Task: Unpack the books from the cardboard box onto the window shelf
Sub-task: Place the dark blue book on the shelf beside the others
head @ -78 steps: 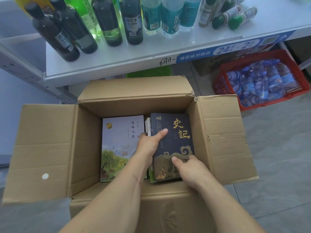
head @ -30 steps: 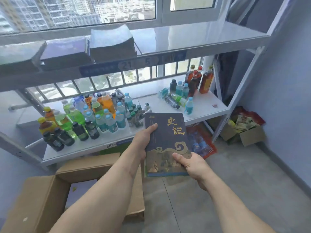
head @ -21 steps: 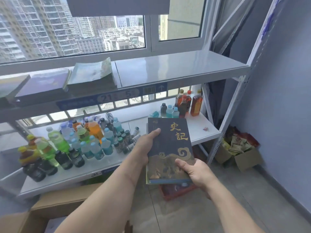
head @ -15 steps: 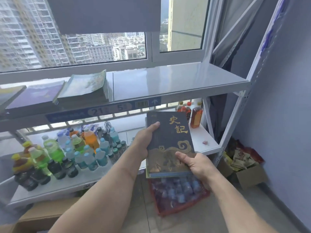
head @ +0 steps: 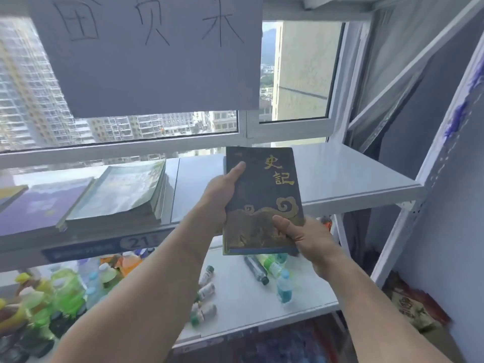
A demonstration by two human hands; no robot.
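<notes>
- Since the earlier frames, the dark book [head: 262,200] has come up out of the cardboard box, which is now out of view, and risen from the level of the bottle shelf to that of the window shelf [head: 340,174]
- By my reading the task is partway done: three books already lie flat on the left stretch of that shelf, a pale green book [head: 123,189] nearest the middle, a purple book [head: 42,203] beside it and a sliver of a yellow book [head: 10,192] at the frame edge
- What is left, as I judge it, is to lay this book down on the bare grey part of the shelf behind it, then go back for at least the pale-covered book seen in the box earlier
- Left hand [head: 220,197] grips the book's left edge, thumb lying straight along the front cover, the other fingers curled round behind and hidden
- Right hand [head: 306,234] pinches the lower right corner, thumb on the cover, fingers underneath out of sight
- Held nearly upright and tilted a little back, front cover and gold lettering toward the camera, the book hangs over the shelf's front lip and does not yet rest on it
- Below, bottles [head: 264,265] crowd the lower shelf [head: 248,305]; a handwritten paper sign [head: 152,56] hangs on the window above
</notes>
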